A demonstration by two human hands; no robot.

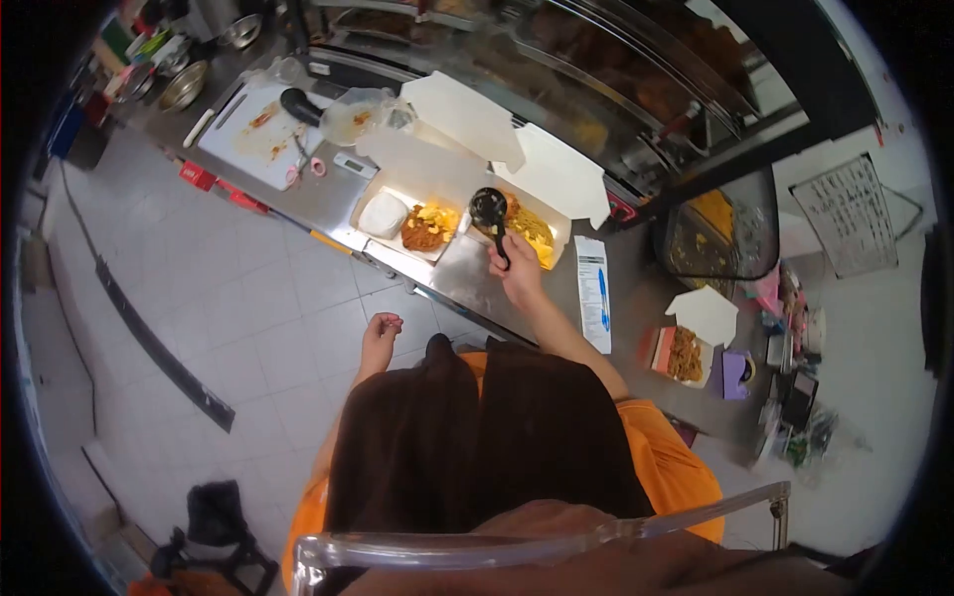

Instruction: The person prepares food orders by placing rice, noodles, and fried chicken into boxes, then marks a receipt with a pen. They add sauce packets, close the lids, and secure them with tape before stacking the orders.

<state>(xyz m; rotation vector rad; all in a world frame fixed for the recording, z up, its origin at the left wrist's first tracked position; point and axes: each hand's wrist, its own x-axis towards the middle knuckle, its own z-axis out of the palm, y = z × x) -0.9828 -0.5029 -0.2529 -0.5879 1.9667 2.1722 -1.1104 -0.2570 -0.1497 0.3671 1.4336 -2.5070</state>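
My right hand (519,276) was closed round the slim handle of the black ladle (489,209), its long axis running straight away from me, with the round bowl at the far end over the yellow food in the right-hand box (561,179); my left hand (381,330) hung short of the table (467,276), fingers loosely curled on nothing, so the right was nearer. The table was smooth, shiny steel; the boxes looked like matte white card, lids flung back.
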